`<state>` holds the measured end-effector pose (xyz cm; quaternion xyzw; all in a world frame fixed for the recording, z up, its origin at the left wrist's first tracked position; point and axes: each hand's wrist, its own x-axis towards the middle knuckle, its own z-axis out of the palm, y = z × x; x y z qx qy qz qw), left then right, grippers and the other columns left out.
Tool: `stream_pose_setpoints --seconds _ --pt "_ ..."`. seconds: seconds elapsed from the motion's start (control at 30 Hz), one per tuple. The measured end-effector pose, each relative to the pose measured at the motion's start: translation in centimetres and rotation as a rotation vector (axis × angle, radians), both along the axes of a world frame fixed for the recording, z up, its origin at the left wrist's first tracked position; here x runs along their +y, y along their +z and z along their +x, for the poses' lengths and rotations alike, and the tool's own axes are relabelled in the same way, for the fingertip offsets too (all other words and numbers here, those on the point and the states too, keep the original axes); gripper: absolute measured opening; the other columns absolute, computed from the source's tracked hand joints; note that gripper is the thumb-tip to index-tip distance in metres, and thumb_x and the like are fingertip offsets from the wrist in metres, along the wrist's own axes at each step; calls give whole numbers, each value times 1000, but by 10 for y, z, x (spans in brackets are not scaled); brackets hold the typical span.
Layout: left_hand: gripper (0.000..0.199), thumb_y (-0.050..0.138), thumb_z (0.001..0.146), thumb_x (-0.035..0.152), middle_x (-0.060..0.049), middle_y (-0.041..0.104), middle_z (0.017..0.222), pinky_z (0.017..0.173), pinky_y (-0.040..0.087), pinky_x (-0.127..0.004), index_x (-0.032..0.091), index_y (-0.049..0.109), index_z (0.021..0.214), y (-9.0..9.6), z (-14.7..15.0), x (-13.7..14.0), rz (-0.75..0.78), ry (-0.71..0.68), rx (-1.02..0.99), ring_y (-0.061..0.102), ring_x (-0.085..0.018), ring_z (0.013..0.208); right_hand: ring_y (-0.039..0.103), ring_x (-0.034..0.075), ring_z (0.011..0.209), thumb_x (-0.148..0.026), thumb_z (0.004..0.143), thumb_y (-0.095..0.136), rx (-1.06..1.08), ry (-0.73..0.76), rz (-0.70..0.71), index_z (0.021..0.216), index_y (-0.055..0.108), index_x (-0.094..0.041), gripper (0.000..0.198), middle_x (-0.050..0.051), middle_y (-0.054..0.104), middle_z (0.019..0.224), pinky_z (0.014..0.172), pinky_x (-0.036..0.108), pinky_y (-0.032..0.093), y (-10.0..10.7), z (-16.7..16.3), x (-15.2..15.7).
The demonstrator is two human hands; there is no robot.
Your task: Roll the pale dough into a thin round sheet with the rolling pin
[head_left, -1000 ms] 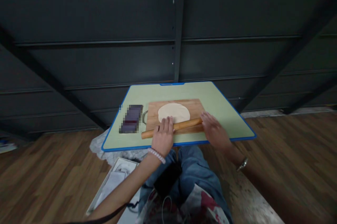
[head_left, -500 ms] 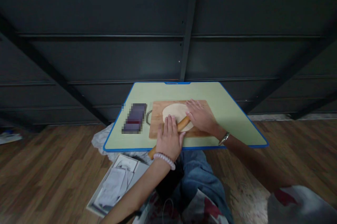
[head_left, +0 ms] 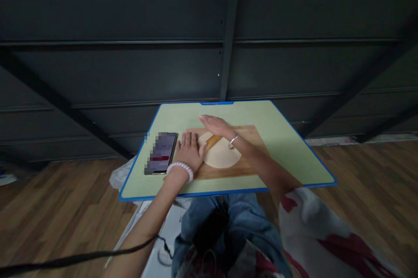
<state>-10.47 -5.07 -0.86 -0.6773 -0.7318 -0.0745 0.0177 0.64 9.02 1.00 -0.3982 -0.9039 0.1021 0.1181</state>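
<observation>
the left hand (head_left: 189, 151) lies flat, palm down, on the near-left part of the wooden board (head_left: 251, 162); its fingers (head_left: 188, 139) are extended and close together, gripping nothing, and press on the near end of the rolling pin (head_left: 212, 141); the right hand (head_left: 218, 126) lies flat over the far end of the same pin, fingers straight and loosely spread, holding nothing closed; open palms in this position let the pin turn freely under the hands instead of being clamped; a ring shows on the right hand and a pale beaded bracelet (head_left: 180, 168) on the left wrist.

the rolling pin sits diagonally across the dough disc (head_left: 222, 156), only a short orange-brown section showing between the two hands; the dough is a thin pale round sheet resting on the middle of the board, partly covered by the right forearm; the board keeps the dough off the bench surface.

a phone (head_left: 160, 153) lies just beside the board on the left, apart from the dough, its screen blurred.

the bench (head_left: 287, 147) is a small pale green top with a blue edge, standing over the person's lap; blue trousers and a white garment with red print show below it; the floor (head_left: 58, 208) is brown wood plank; a dark panelled wall with horizontal rails and diagonal braces fills the background; a dark cable runs along the left forearm.
</observation>
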Motion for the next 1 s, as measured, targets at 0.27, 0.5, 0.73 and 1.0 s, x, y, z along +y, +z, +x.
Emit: stream_pose_setpoints --seconds 0.27,0.5,0.73,1.0 --pt "73 17 94 56 -17 20 153 111 26 -50 5 28 145 7 -5 3 -170 16 -137 16 -32 141 59 25 113 -45 100 14 -18 -89 -8 115 58 -15 55 14 63 122 94 39 43 -2 1 -4" --pt "62 29 96 38 -25 31 147 111 27 -43 -3 27 143 1 39 -34 21 -99 82 27 -30 139 40 20 132 -31 100 22 -31 -43 159 124 57 -15 46 9 56 133 111 41 25 -12 56 -42" --pt "61 36 94 38 -21 30 149 112 26 -42 2 30 144 -1 65 -64 129 -158 158 28 -31 138 46 19 127 -27 98 26 -8 -66 296 126 56 -9 45 13 56 133 109 35 30 -13 107 -96" --pt "53 31 96 37 -7 32 151 111 28 -46 19 31 146 -1 54 -85 164 -224 97 25 -28 140 37 31 133 -33 92 45 -44 -259 369 134 44 1 54 25 41 142 110 45 30 -27 132 -179"
